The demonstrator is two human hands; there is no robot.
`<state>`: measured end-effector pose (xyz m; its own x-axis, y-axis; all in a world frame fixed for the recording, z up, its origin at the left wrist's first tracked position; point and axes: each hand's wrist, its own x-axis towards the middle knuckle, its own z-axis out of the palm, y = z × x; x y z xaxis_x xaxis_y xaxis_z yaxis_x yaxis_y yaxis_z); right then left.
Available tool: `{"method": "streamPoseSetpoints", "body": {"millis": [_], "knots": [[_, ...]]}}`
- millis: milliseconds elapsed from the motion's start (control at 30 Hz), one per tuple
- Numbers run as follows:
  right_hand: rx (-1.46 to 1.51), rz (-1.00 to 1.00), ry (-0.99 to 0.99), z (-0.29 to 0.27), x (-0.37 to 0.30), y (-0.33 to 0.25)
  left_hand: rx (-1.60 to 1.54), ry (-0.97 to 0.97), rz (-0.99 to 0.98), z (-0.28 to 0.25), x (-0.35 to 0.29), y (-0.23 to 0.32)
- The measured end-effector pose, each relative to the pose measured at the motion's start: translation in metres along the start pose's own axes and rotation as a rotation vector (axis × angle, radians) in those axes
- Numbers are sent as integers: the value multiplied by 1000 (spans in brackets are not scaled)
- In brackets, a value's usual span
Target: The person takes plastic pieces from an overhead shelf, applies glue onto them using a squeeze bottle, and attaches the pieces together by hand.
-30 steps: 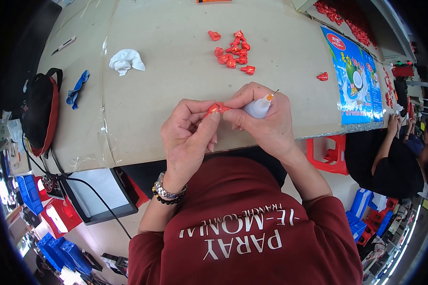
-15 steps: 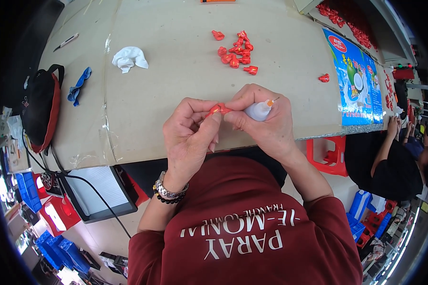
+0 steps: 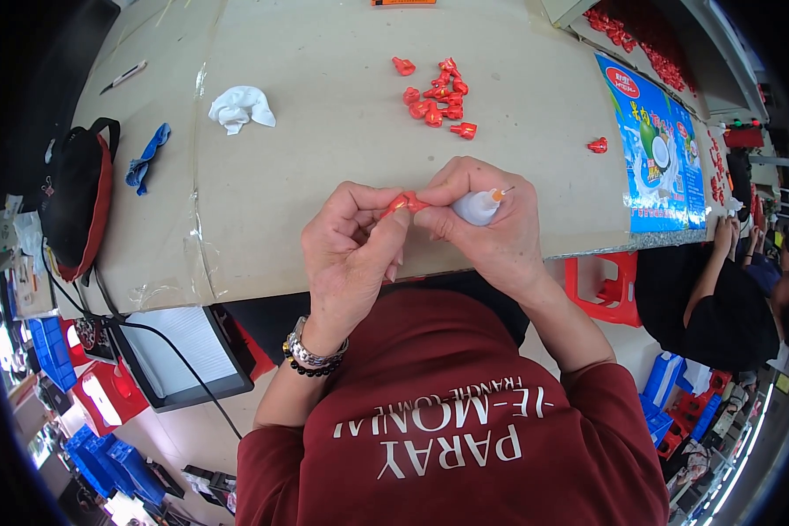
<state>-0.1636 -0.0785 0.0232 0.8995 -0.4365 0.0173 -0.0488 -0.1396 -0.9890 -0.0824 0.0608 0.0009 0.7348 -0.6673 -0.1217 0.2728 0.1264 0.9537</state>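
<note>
Red piece (image 3: pixel 404 202) partly behind fingertips (image 3: pixel 394 228)

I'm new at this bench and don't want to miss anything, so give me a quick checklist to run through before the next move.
1. Small glossy red part gripped: ok, pinched between the fingertips of the left hand and right hand.
2. Small translucent white bottle with an orange tip secure: ok, tucked in the right hand.
3. Thin needle aimed away from the part: ok, it points up and right.
4. Needle free of liquid: cannot tell, too small.
5. Loose red parts all in one group: not ok, a single red piece lies near the blue printed sheet.
6. Crumpled white cloth clear of both hands: ok.
</note>
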Motion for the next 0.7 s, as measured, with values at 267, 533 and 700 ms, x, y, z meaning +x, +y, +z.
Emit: {"method": "streamPoseSetpoints", "body": {"millis": [267, 533, 700], "knots": [[34, 46, -3, -1, 0, 3, 16, -23, 7, -1, -1, 0], [32, 44, -5, 0, -1, 3, 27, -2, 24, 1, -1, 0], [-4, -24, -13, -2, -1, 4, 79, 14, 113, 2, -1, -4]]}}
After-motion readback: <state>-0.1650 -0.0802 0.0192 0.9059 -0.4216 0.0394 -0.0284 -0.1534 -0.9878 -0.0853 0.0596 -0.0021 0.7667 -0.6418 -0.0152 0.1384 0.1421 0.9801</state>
